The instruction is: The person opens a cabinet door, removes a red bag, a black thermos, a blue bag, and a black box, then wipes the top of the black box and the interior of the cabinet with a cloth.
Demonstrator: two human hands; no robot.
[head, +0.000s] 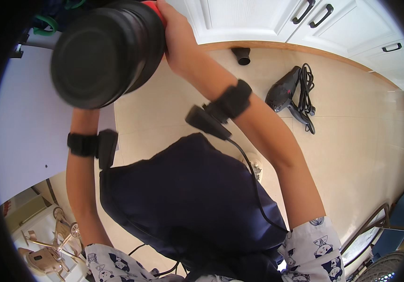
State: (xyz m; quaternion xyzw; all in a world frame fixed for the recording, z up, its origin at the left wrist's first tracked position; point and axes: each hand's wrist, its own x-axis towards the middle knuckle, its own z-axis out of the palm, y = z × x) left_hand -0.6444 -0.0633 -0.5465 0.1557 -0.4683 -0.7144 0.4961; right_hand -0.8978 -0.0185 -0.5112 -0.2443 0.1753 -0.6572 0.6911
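Observation:
A large round black object with a red part, its exact kind unclear, fills the upper left (92, 60). Against its red side lies my right hand (179, 38), with the fingertips cut off by the picture's top edge. My left forearm rises behind the object, which hides my left hand. Both wrists wear black straps with small black devices; a cable runs from the right one. On the tiled floor to the right rest a black hair dryer (283, 90) with its coiled cord (306, 88) and, near the cabinet, a short black nozzle (243, 56).
White cabinets (251, 21) with black handles line the top. A pale panel (29, 116) stands at left, above a gold-coloured wheeled frame (59, 243). Dark blue cloth (191, 197) covers my lap. A folding chair or frame (367, 229) is at lower right.

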